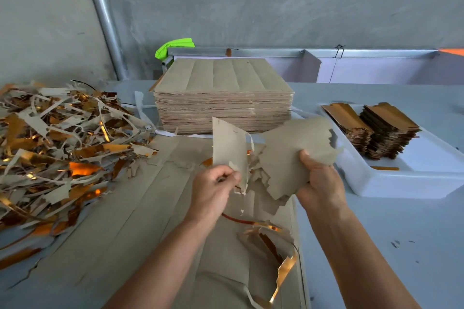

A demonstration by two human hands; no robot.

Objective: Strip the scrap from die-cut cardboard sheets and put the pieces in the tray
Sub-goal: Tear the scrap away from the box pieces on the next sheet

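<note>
Gripping torn die-cut cardboard (288, 158) in both hands, left hand (213, 190) pinching, right hand (321, 183) clutching; tray (391, 183) mid-right part-filled, tall sheet stack (223, 98) remaining.

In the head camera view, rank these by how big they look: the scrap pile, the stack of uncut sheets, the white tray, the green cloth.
1. scrap pile
2. stack of uncut sheets and white tray: look alike, not ranked
3. green cloth

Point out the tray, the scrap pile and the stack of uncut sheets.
tray (391, 183): head view, on its bare white front wall.
scrap pile (57, 148): head view, middle of the heap.
stack of uncut sheets (223, 75): head view, top sheet.
</note>
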